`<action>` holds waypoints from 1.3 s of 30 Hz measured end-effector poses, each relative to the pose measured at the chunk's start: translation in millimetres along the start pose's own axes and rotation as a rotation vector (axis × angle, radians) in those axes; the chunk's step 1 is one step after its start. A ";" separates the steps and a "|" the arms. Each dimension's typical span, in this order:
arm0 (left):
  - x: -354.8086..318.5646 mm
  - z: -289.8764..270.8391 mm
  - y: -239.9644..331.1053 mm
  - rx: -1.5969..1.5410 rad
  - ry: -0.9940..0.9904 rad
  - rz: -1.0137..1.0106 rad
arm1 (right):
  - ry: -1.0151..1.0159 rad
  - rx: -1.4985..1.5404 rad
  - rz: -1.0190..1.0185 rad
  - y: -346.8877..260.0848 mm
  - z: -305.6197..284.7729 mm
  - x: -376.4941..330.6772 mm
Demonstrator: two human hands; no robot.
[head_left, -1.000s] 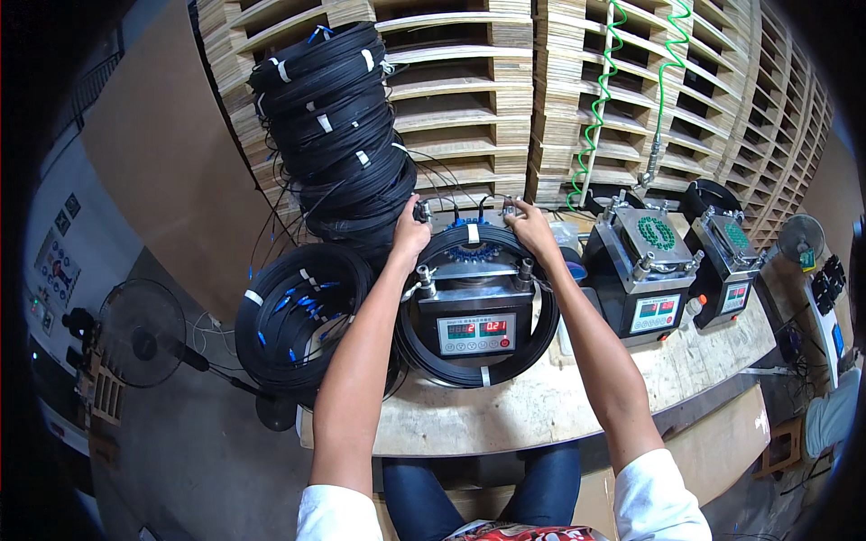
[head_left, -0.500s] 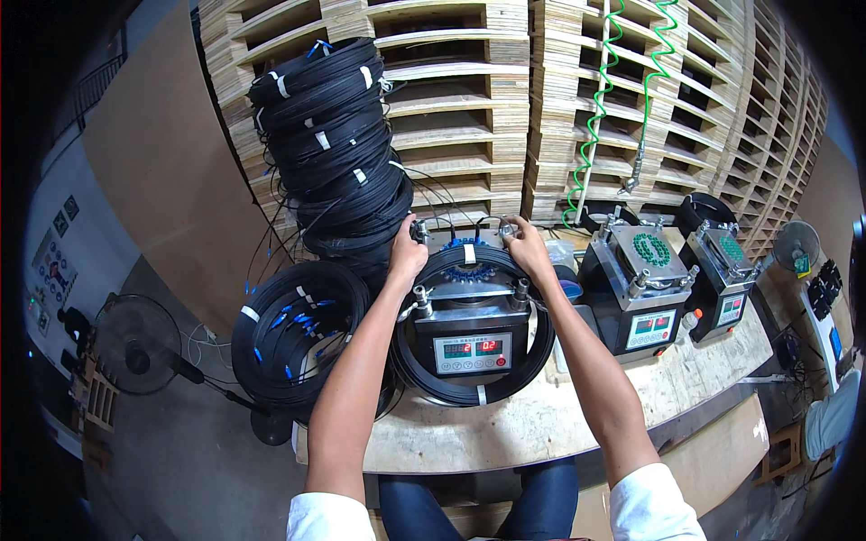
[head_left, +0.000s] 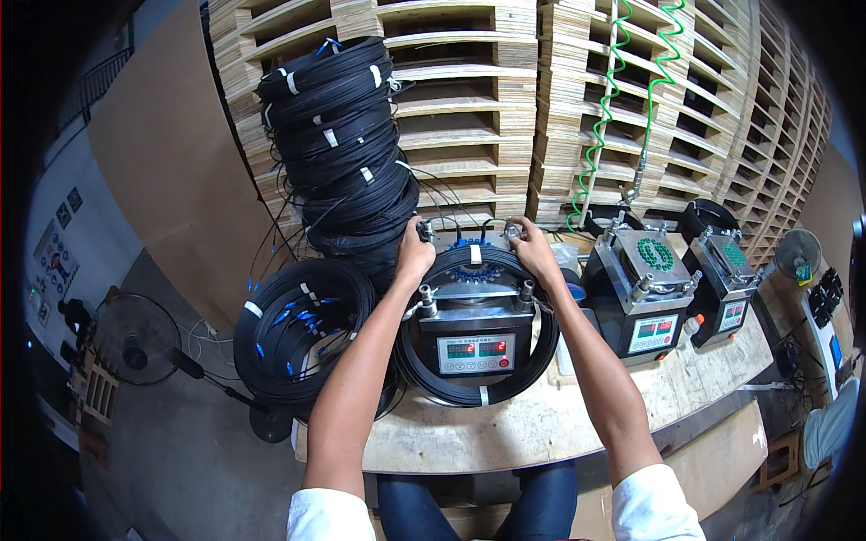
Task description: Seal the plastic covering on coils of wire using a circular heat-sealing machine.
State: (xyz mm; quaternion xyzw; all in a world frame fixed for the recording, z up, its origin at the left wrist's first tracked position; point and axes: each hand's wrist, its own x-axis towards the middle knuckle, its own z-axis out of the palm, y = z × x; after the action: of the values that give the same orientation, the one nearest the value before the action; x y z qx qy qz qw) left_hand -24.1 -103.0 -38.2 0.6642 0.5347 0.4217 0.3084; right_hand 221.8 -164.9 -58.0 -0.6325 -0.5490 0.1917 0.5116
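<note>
My left hand (head_left: 414,255) and my right hand (head_left: 533,252) grip the far rim of a coil of black cable (head_left: 478,389). The coil lies ringed around a grey box-shaped machine (head_left: 475,338) with a small red digital display, on a wooden bench (head_left: 541,428). Each hand is closed on the coil by a metal post at the machine's far corners. White tape bands bind the coil, and blue connector ends show at its far side between my hands.
A tall leaning stack of black cable coils (head_left: 341,149) stands far left. More coils with blue connectors (head_left: 302,329) lie at the bench's left end. Two similar machines (head_left: 645,293) sit to the right. Wooden pallets (head_left: 559,99), a green spiral hose (head_left: 622,99) and a floor fan (head_left: 135,347) surround the bench.
Both hands stay on the coil's far rim. The view has shifted slightly, with the machine and coil sitting a little lower in the picture.
</note>
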 end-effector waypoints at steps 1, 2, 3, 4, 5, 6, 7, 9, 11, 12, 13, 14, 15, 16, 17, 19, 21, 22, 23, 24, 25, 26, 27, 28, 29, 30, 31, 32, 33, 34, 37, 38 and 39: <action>-0.2 0.2 -4.6 -0.011 0.008 0.019 | -0.005 0.019 -0.013 -1.9 1.1 -2.7; 1.8 -0.7 -8.5 -0.009 0.008 0.016 | -0.008 0.021 -0.011 -3.9 2.7 -4.8; 5.8 -2.6 -11.7 -0.016 -0.006 0.009 | 0.027 0.020 -0.022 -6.3 5.0 -6.3; 6.7 -2.7 -10.7 -0.025 -0.023 0.004 | 0.065 0.017 -0.032 -7.1 4.5 -7.2; 5.8 -2.3 -10.7 -0.025 -0.026 0.002 | 0.065 0.015 -0.028 -7.9 3.6 -8.1; 4.8 -2.3 -10.8 -0.046 -0.051 0.001 | 0.070 0.023 -0.017 -8.8 2.8 -9.0; 5.2 -3.8 -11.2 -0.067 -0.070 0.001 | 0.072 0.034 -0.010 -10.9 2.7 -8.7; 4.9 -5.4 -12.0 -0.126 -0.110 0.006 | 0.086 -0.001 -0.004 -14.0 2.1 -11.2; 1.6 -3.4 -9.2 -0.161 -0.083 0.021 | 0.106 -0.037 0.006 -13.2 1.7 -11.6; 1.1 -3.6 -7.5 -0.159 -0.084 0.021 | 0.107 -0.046 0.008 -13.3 1.7 -10.6; 0.0 -3.6 -5.8 -0.171 -0.081 0.005 | 0.110 -0.056 0.013 -13.0 1.3 -10.6; -1.1 -3.2 -4.0 -0.183 -0.077 -0.011 | 0.112 -0.056 0.017 -12.5 0.8 -10.7; -1.9 -2.3 -1.7 -0.183 -0.082 -0.011 | 0.112 -0.061 0.013 -12.0 -0.1 -10.7; -1.7 -2.7 -1.3 -0.160 -0.073 -0.045 | 0.109 -0.063 0.009 -12.7 0.4 -10.7; -1.8 -3.2 -1.2 -0.138 -0.064 -0.078 | 0.109 -0.062 0.011 -13.4 0.4 -10.1; -3.4 -6.5 -0.2 -0.128 -0.066 -0.091 | 0.018 -0.063 0.022 -17.0 -0.9 -9.4; -5.5 -10.5 3.3 -0.119 -0.064 -0.102 | 0.032 -0.042 0.023 -21.9 0.5 -12.5; -6.6 -10.0 6.4 -0.099 -0.066 -0.118 | 0.051 -0.027 0.029 -20.8 -0.5 -13.7; -7.3 -9.0 8.7 -0.079 -0.068 -0.134 | 0.052 -0.030 0.030 -16.4 -0.8 -12.7; -7.3 -7.3 9.1 -0.082 -0.071 -0.135 | 0.083 -0.021 -0.007 -11.6 -0.5 -11.0; -6.5 -6.9 8.5 -0.066 -0.054 -0.126 | 0.112 -0.009 -0.044 -9.5 0.8 -9.9; -6.0 -6.4 8.0 -0.051 -0.037 -0.117 | 0.113 -0.009 -0.043 -7.2 1.3 -9.0; -5.4 -6.1 7.5 -0.052 -0.039 -0.117 | 0.143 -0.032 -0.078 -5.0 1.4 -8.3; -5.6 -8.9 6.9 -0.056 -0.051 -0.113 | 0.169 -0.051 -0.114 -10.1 3.6 -9.9; -6.0 -11.2 6.4 -0.061 -0.064 -0.108 | 0.167 -0.048 -0.114 -15.0 4.2 -11.7; -6.6 -12.8 6.1 -0.059 -0.062 -0.110 | 0.140 -0.051 -0.032 -19.7 3.4 -13.5; -6.8 -12.4 6.2 -0.095 -0.081 -0.097 | 0.116 -0.056 0.048 -23.4 1.2 -14.9; -7.0 -11.9 6.2 -0.131 -0.100 -0.084 | 0.116 -0.056 0.048 -22.2 1.0 -14.7; -7.7 -11.1 6.1 -0.131 -0.100 -0.083 | 0.130 -0.077 0.040 -21.9 0.8 -14.9; -6.5 -10.2 4.1 -0.143 -0.092 -0.067 | 0.145 -0.096 0.030 -22.5 0.9 -14.0; -4.9 -8.4 1.0 -0.152 -0.071 -0.038 | 0.110 -0.072 0.024 -21.4 0.8 -13.7; -6.0 -7.3 3.5 -0.137 -0.054 -0.064 | 0.112 -0.073 0.026 -19.8 0.1 -13.2; -6.9 -6.8 5.7 -0.122 -0.036 -0.090 | 0.103 -0.057 0.006 -18.3 -0.3 -12.5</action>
State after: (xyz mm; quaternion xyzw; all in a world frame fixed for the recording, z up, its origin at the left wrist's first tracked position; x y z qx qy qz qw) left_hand -28.1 -111.4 -31.7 0.6269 0.5317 0.4272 0.3766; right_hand 208.8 -178.5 -46.1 -0.6573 -0.5253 0.1446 0.5207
